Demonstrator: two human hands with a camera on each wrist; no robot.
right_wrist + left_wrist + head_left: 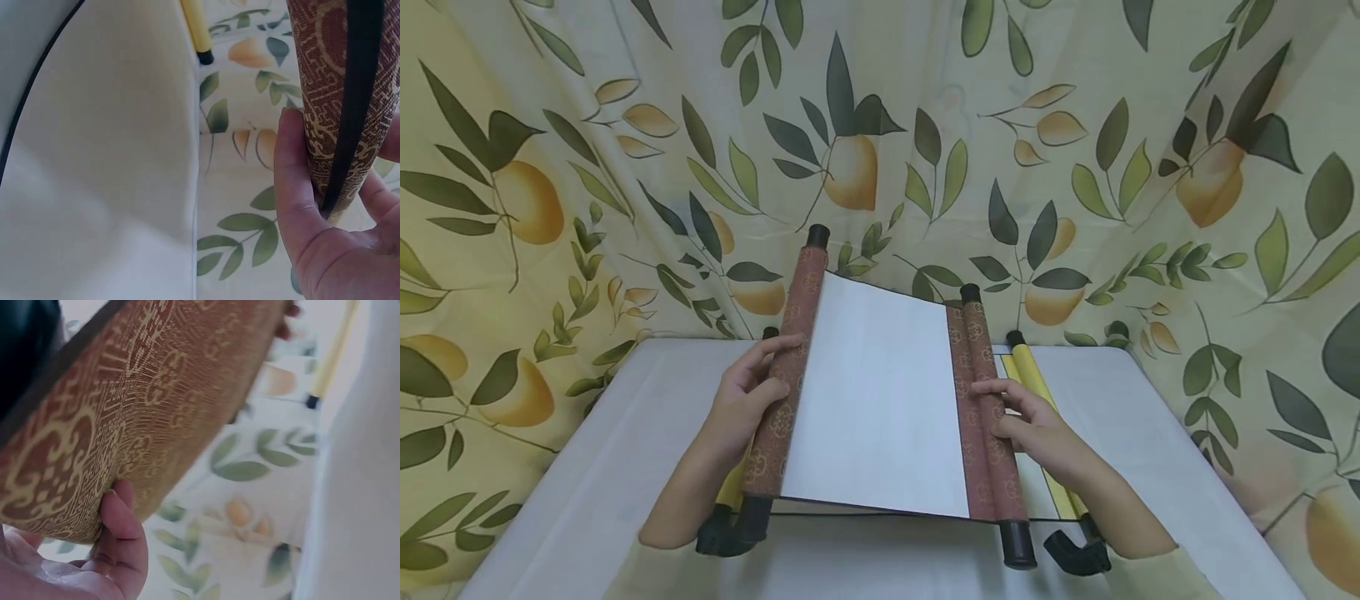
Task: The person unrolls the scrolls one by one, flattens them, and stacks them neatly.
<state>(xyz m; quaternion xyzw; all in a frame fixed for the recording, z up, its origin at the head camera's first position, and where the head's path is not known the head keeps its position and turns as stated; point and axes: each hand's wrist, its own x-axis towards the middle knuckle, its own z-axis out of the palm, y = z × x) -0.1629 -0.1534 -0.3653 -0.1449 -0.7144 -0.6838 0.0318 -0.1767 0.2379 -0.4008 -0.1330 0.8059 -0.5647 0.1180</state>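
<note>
A person holds a brown patterned scroll partly unrolled above a white table. The left hand has its grip curled round the left roll, thumb beneath; the right hand wraps the right roll. Blank white paper spans between the grips. A yellow scroll lies on the table beneath, beyond the right grip.

I log: scroll white, brown-gold brocade rolls, black knobs | second scroll yellow | backdrop cream, leaf-and-fruit print
</note>
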